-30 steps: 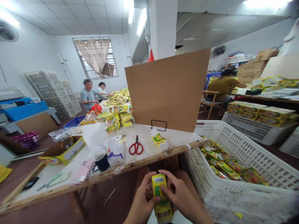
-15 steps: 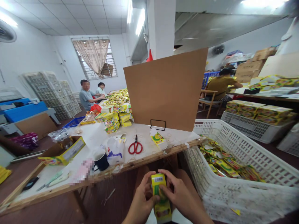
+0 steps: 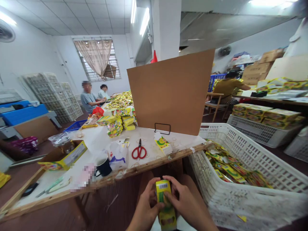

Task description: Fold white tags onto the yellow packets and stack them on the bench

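A yellow and green packet stack [image 3: 165, 205] with a barcode on its top end stands upright in my lap, below the table's edge. My left hand [image 3: 145, 208] grips its left side, fingers curled round it. My right hand [image 3: 185, 201] closes on its right side, fingertips pressing the green front. Just to the right, a white plastic crate [image 3: 243, 205] holds several more yellow packets [image 3: 231, 171].
The worktable [image 3: 154, 165] ahead carries red scissors [image 3: 139, 150], a dark mug [image 3: 104, 166], a packet bundle [image 3: 164, 145] and an upright cardboard sheet [image 3: 172, 91]. Piles of packets lie further back. Two people sit at the far left, another at the right.
The view has shifted slightly. Both hands keep hold of the packet stack, with only small finger movements on its front.
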A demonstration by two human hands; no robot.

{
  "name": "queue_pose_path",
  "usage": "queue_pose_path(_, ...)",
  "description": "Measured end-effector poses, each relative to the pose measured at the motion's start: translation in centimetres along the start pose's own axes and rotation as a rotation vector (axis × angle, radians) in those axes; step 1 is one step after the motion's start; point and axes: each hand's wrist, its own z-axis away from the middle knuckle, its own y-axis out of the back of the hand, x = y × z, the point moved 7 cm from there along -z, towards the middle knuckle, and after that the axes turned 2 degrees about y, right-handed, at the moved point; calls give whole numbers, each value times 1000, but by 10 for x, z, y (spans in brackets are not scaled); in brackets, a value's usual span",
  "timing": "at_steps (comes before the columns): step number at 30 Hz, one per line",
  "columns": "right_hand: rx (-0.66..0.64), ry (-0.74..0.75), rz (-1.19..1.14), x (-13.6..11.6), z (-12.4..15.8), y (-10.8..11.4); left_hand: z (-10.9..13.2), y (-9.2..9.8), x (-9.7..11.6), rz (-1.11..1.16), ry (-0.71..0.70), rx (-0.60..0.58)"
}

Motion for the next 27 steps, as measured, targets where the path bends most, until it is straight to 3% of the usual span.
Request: queue_pose_path(27,-7,-28,18,0,3,1,-2,0,-4,-46,0,-3)
